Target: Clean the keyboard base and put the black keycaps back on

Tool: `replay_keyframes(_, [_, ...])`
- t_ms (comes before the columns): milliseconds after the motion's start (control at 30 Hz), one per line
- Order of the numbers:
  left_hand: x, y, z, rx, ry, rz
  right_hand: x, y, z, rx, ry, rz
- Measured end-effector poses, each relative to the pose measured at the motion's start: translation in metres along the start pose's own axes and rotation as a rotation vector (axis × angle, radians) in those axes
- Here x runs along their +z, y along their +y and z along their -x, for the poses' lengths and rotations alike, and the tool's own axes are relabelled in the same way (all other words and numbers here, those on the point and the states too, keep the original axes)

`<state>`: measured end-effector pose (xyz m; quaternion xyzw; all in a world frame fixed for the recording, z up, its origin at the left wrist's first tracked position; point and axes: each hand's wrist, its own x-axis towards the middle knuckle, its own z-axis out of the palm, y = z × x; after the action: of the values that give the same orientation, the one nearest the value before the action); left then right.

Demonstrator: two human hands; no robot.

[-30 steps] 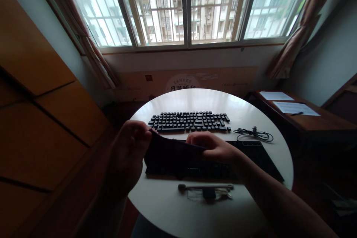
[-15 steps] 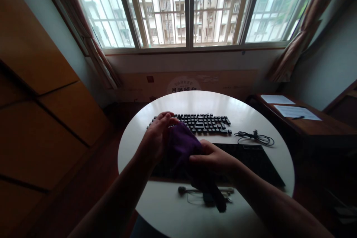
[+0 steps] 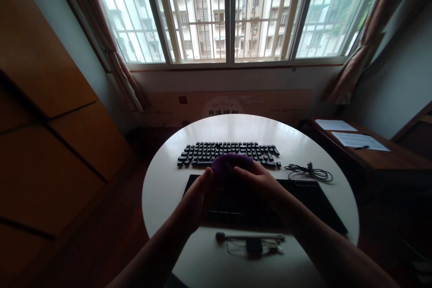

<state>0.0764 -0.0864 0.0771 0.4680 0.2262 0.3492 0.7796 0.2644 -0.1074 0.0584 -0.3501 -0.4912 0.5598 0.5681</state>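
A bunched purple cloth (image 3: 231,164) is held between both hands over a dark flat keyboard base (image 3: 313,202) on the round white table (image 3: 168,189). My left hand (image 3: 199,198) grips the cloth's left side with curled fingers. My right hand (image 3: 259,180) closes over its right side. Just beyond the cloth lie rows of black keycaps (image 3: 202,150). Close to the table's near edge sit a thin brush with a dark tip (image 3: 249,236) and a small dark tool (image 3: 254,246).
A coiled black cable (image 3: 308,172) lies right of the keycaps. A low wooden side table with papers (image 3: 354,140) and a pen stands at the right. Wooden panels (image 3: 50,144) fill the left. Barred windows (image 3: 229,13) and curtains are behind.
The cloth was stretched wide between my hands, then gathered; now it is bunched into a ball, and both hands have moved together to the middle, over the dark base.
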Motion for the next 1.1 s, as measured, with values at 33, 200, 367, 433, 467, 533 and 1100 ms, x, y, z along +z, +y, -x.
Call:
replay_keyframes(33, [0.001, 0.002, 0.0, 0.026, 0.032, -0.039, 0.0, 0.001, 0.0, 0.009, -0.006, -0.004])
replay_keyframes(200, [0.004, 0.006, 0.002, 0.132, 0.201, -0.114, 0.001, 0.002, 0.002, 0.0, -0.051, -0.032])
replay_keyframes(367, [-0.004, 0.011, 0.003, 0.276, 0.322, -0.149, -0.003, -0.005, 0.004, -0.196, -0.086, 0.119])
replay_keyframes(433, [-0.006, 0.013, 0.004, 0.33, 0.313, -0.182, -0.004, -0.01, 0.005, -0.275, -0.168, 0.204])
replay_keyframes(467, [-0.007, 0.013, 0.004, 0.351, 0.307, -0.202, -0.005, -0.013, 0.006, -0.313, -0.21, 0.238])
replay_keyframes(533, [-0.008, 0.014, 0.005, 0.373, 0.301, -0.247, -0.005, -0.018, 0.008, -0.379, -0.254, 0.284])
replay_keyframes(1100, [-0.035, 0.051, 0.008, 0.415, 0.129, -0.662, -0.008, -0.029, 0.015, -0.516, -0.013, 0.692])
